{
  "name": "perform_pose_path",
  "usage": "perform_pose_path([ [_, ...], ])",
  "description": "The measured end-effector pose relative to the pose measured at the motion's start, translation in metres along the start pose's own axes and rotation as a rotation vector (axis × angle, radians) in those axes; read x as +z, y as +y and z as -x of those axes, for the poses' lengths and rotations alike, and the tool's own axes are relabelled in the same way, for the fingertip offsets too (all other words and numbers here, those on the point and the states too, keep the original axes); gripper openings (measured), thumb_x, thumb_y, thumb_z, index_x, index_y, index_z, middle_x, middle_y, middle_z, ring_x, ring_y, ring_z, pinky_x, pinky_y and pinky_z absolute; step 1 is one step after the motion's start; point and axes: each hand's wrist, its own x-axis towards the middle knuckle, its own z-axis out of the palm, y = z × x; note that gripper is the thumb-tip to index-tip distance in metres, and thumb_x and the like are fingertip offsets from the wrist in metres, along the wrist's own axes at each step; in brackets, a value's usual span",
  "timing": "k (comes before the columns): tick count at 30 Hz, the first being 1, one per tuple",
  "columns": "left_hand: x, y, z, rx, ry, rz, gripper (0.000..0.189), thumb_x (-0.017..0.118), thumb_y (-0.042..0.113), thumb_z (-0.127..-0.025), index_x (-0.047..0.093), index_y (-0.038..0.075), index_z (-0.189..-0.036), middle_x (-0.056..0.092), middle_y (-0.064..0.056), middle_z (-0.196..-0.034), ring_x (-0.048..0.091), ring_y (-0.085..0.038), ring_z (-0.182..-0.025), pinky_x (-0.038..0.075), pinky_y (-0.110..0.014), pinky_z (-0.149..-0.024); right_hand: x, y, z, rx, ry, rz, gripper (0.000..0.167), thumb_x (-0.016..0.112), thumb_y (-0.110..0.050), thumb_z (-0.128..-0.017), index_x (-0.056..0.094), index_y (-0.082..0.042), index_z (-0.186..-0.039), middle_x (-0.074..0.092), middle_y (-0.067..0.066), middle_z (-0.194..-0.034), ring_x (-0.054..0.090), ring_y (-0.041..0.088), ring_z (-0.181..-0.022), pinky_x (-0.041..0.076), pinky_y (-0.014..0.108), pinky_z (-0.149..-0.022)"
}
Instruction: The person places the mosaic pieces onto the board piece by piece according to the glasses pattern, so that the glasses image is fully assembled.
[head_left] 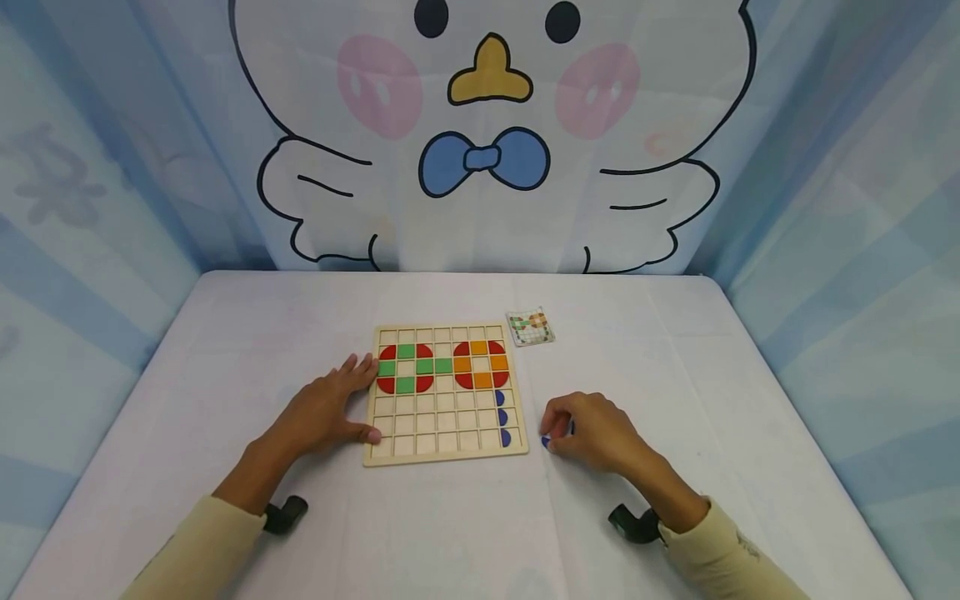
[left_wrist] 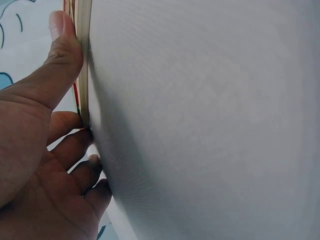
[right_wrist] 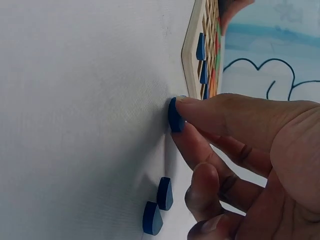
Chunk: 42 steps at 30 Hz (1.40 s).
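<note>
A wooden grid board (head_left: pixel 447 459) lies on the white table, filled in part with red, green and orange tiles. Three blue rounded tiles (head_left: pixel 503 417) sit in its rightmost column, toward the near corner. At the board's left edge, my left hand (head_left: pixel 327 410) rests with spread fingers, its thumb at the near left corner. To the right of the board, my right hand (head_left: pixel 596 432) pinches another blue rounded tile (right_wrist: pixel 175 116) between thumb and finger, low over the table. Two more blue tiles (right_wrist: pixel 165 194) lie on the cloth by that hand, mostly hidden by it in the head view.
A small patterned card (head_left: pixel 531 326) lies beyond the board's far right corner. Behind the table's far edge hangs a curtain (head_left: pixel 487 225) with a cartoon figure, and pale blue curtains flank both sides. A dark wrist camera (head_left: pixel 636 525) sits at the right sleeve.
</note>
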Motion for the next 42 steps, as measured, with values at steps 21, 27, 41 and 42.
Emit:
perform_pose_path([
  [21, 0.0, -0.001, -0.001, 0.005, 0.003, -0.001, 0.118, 0.093, 0.048, -0.075, 0.03, 0.009, -0.167, 0.028, -0.019, -0.174, 0.026, -0.05, -0.16, 0.03, -0.07, -0.125, 0.005, -0.011, -0.007, -0.202, 0.043, -0.127, 0.019, 0.087, -0.012, -0.087, 0.073, -0.024, -0.085, 0.065, -0.012, -0.074, 0.055, 0.01, -0.069, 0.044, 0.023, -0.063],
  [27, 0.0, -0.001, 0.0, 0.007, 0.002, 0.006, 0.117, 0.093, 0.047, -0.076, 0.03, 0.008, -0.167, 0.028, -0.019, -0.174, 0.026, -0.05, -0.16, 0.029, -0.071, -0.125, 0.009, -0.027, -0.016, -0.233, 0.048, -0.175, 0.016, 0.087, -0.015, -0.089, 0.073, -0.023, -0.087, 0.067, -0.012, -0.076, 0.055, 0.011, -0.069, 0.045, 0.023, -0.061],
  [41, 0.0, -0.001, 0.0, 0.009, 0.0, 0.009, 0.117, 0.093, 0.047, -0.076, 0.031, 0.009, -0.167, 0.028, -0.018, -0.174, 0.026, -0.051, -0.16, 0.03, -0.071, -0.125, 0.026, -0.082, -0.047, -0.293, 0.076, -0.232, 0.014, 0.087, -0.018, -0.09, 0.074, -0.024, -0.087, 0.069, -0.011, -0.078, 0.059, 0.01, -0.068, 0.043, 0.023, -0.059],
  [42, 0.0, -0.001, 0.0, 0.007, -0.003, 0.01, 0.117, 0.093, 0.047, -0.076, 0.03, 0.009, -0.167, 0.028, -0.018, -0.174, 0.026, -0.051, -0.16, 0.03, -0.071, -0.125, 0.028, -0.086, -0.049, -0.3, 0.075, -0.233, 0.014, 0.087, -0.018, -0.09, 0.074, -0.023, -0.087, 0.069, -0.011, -0.078, 0.059, 0.01, -0.069, 0.044, 0.023, -0.06],
])
